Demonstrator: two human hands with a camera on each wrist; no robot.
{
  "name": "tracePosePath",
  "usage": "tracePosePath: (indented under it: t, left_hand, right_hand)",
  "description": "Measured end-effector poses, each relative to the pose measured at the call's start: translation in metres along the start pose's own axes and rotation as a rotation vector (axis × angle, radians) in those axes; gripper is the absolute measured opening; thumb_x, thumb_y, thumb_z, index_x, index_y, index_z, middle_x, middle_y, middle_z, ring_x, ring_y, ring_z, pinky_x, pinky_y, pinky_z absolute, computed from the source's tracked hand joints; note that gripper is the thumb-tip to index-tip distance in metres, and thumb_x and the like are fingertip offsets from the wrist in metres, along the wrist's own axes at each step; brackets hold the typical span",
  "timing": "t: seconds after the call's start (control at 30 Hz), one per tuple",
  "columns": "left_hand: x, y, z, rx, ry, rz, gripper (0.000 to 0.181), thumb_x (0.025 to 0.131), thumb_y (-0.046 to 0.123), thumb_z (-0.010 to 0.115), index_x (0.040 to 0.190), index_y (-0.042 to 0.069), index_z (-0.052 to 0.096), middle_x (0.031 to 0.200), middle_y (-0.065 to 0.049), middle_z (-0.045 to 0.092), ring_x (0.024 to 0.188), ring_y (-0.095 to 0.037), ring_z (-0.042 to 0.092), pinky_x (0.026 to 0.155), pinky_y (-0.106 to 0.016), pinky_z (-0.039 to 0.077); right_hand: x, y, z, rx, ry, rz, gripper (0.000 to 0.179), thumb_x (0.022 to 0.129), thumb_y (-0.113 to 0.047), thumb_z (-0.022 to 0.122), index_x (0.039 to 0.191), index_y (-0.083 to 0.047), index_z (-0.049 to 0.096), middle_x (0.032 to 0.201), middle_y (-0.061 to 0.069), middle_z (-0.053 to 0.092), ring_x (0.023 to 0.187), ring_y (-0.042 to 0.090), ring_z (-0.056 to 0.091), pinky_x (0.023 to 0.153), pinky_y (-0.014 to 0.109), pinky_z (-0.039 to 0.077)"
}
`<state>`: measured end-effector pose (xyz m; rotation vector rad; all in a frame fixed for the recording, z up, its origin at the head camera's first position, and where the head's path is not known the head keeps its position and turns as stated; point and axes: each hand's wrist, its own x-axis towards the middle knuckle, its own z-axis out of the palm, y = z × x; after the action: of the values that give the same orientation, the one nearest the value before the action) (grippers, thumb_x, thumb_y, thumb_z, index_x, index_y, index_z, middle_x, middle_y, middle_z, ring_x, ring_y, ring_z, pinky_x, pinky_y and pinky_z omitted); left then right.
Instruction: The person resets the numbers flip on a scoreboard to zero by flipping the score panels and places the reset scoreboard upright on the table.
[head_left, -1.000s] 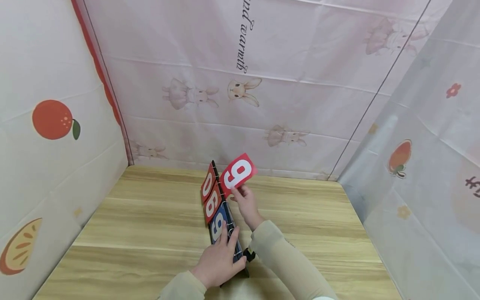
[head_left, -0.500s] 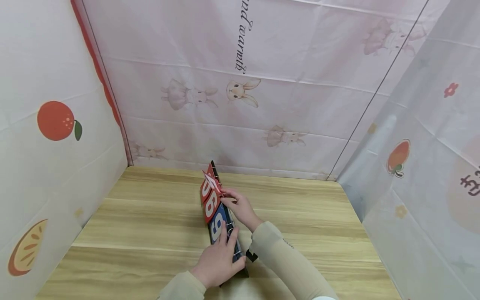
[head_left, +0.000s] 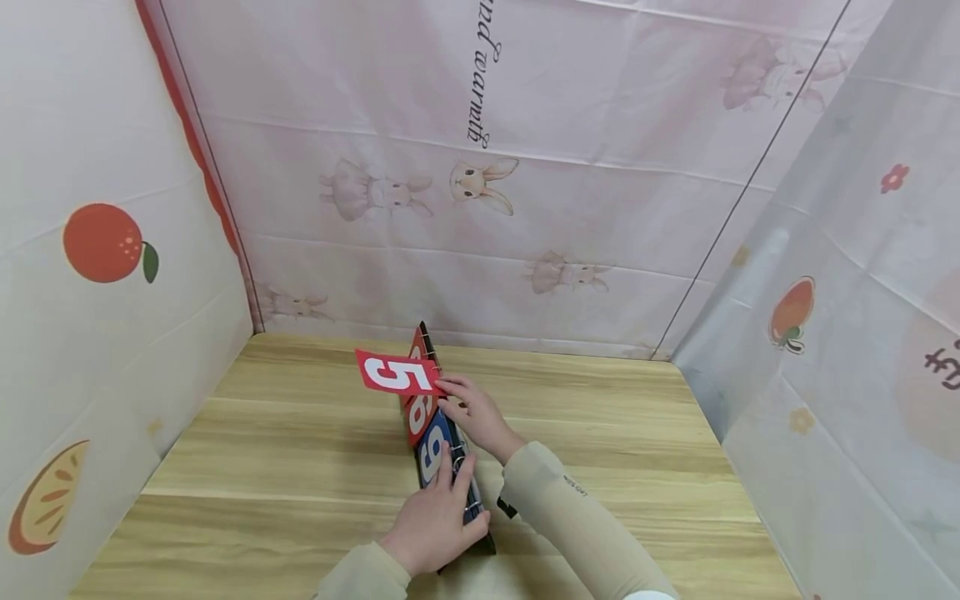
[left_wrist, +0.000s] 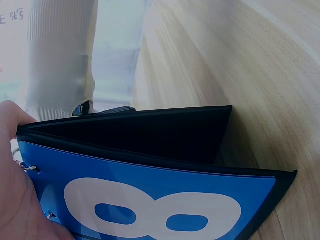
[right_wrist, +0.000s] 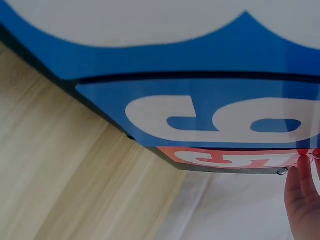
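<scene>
A tent-shaped flip scoreboard (head_left: 462,492) stands lengthwise on the table, with numbered cards hung on rings along its ridge. My left hand (head_left: 435,517) holds the near end across the ridge, its fingers over the blue cards. In the left wrist view a blue 8 card (left_wrist: 150,215) faces out below my thumb. Toward the far end, my right hand (head_left: 483,417) pinches the ring-side edge of a red 5 card (head_left: 397,373), which sticks out to the left. Beneath it show a red card (head_left: 420,414) and a blue 9 card (head_left: 432,450).
The wood-grain table (head_left: 262,467) spreads out on both sides. A pale pink printed curtain (head_left: 600,208) hangs behind the far edge. White printed sheets close in the left and right sides.
The red card in my right hand has swung from the right of the ridge over to the left, its 9 face giving way to a 5. My left hand has stayed put.
</scene>
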<state>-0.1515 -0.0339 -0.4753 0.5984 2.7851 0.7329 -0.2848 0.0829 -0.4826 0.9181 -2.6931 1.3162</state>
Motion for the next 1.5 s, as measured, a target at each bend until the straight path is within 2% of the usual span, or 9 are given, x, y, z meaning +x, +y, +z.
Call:
tracePosePath:
  t: [0.2, 0.43, 0.93, 1.07, 1.13, 1.2, 1.33, 1.43, 1.5]
  left_hand:
    - [-0.002, 0.000, 0.000, -0.006, 0.002, 0.001, 0.082, 0.089, 0.060, 0.042, 0.147, 0.006, 0.024, 0.148, -0.031, 0.014, 0.128, -0.040, 0.035, 0.081, -0.053, 0.047]
    - [-0.004, 0.001, 0.001, 0.015, 0.041, 0.024, 0.081, 0.089, 0.058, 0.042, 0.147, 0.004, 0.023, 0.146, -0.034, 0.014, 0.127, -0.041, 0.036, 0.075, -0.050, 0.049]
    - [-0.004, 0.001, 0.002, 0.022, 0.055, 0.031, 0.080, 0.089, 0.056, 0.044, 0.147, 0.004, 0.023, 0.146, -0.035, 0.014, 0.126, -0.041, 0.037, 0.073, -0.049, 0.050]
    - [-0.004, 0.001, 0.001, 0.024, 0.058, 0.030, 0.080, 0.089, 0.056, 0.044, 0.147, 0.004, 0.024, 0.146, -0.035, 0.015, 0.126, -0.041, 0.037, 0.072, -0.049, 0.050]
    - [-0.004, 0.001, 0.000, 0.022, 0.055, 0.027, 0.080, 0.089, 0.057, 0.044, 0.147, 0.004, 0.024, 0.146, -0.035, 0.015, 0.126, -0.041, 0.038, 0.072, -0.049, 0.050]
    - [-0.004, 0.001, 0.000, 0.016, 0.045, 0.026, 0.081, 0.089, 0.057, 0.043, 0.147, 0.004, 0.024, 0.146, -0.035, 0.015, 0.126, -0.041, 0.037, 0.072, -0.049, 0.050]
    - [-0.004, 0.002, 0.000, 0.010, 0.031, 0.023, 0.081, 0.090, 0.057, 0.043, 0.147, 0.004, 0.022, 0.146, -0.035, 0.013, 0.127, -0.043, 0.036, 0.071, -0.049, 0.050]
    - [-0.005, 0.003, 0.000, 0.013, 0.036, 0.021, 0.080, 0.090, 0.055, 0.045, 0.147, 0.004, 0.023, 0.146, -0.035, 0.012, 0.126, -0.044, 0.036, 0.073, -0.050, 0.050]
    - [-0.005, 0.003, 0.000, 0.018, 0.041, 0.021, 0.079, 0.090, 0.053, 0.046, 0.147, 0.004, 0.023, 0.146, -0.036, 0.012, 0.126, -0.044, 0.036, 0.074, -0.051, 0.049]
  right_hand:
    - [0.000, -0.003, -0.001, -0.213, -0.031, -0.073, 0.037, 0.097, -0.023, 0.051, 0.133, -0.012, 0.053, 0.138, 0.004, 0.044, 0.127, 0.021, 0.041, 0.100, 0.041, 0.037]
    - [0.003, -0.006, -0.002, -0.391, -0.068, -0.185, 0.033, 0.100, -0.019, 0.043, 0.128, -0.008, 0.057, 0.136, 0.005, 0.046, 0.124, 0.021, 0.044, 0.101, 0.037, 0.035]
    - [0.003, -0.008, -0.002, -0.603, -0.102, -0.216, 0.034, 0.100, -0.021, 0.042, 0.130, -0.009, 0.054, 0.139, 0.004, 0.045, 0.128, 0.020, 0.040, 0.105, 0.038, 0.030]
    - [0.003, -0.008, -0.001, -0.604, -0.095, -0.211, 0.035, 0.101, -0.022, 0.042, 0.131, -0.010, 0.053, 0.141, 0.004, 0.043, 0.128, 0.020, 0.040, 0.105, 0.038, 0.030]
    - [0.002, -0.008, 0.000, -0.544, -0.079, -0.170, 0.039, 0.101, -0.024, 0.041, 0.136, -0.010, 0.048, 0.142, 0.004, 0.042, 0.128, 0.021, 0.040, 0.104, 0.038, 0.030]
    - [0.001, -0.006, 0.001, -0.393, -0.067, -0.097, 0.044, 0.101, -0.027, 0.041, 0.141, -0.009, 0.040, 0.144, 0.006, 0.039, 0.126, 0.022, 0.042, 0.102, 0.041, 0.033]
    - [-0.005, 0.002, 0.007, 0.050, -0.047, 0.151, 0.059, 0.100, -0.040, 0.038, 0.148, -0.011, 0.023, 0.146, 0.012, 0.033, 0.125, 0.026, 0.043, 0.098, 0.045, 0.037]
    - [-0.009, 0.013, 0.011, 0.303, -0.049, 0.310, 0.065, 0.098, -0.050, 0.031, 0.147, -0.008, 0.024, 0.145, 0.015, 0.035, 0.126, 0.030, 0.040, 0.098, 0.048, 0.036]
    - [-0.011, 0.020, 0.014, 0.395, -0.071, 0.367, 0.068, 0.098, -0.053, 0.027, 0.145, -0.004, 0.030, 0.141, 0.017, 0.038, 0.126, 0.033, 0.040, 0.098, 0.050, 0.036]
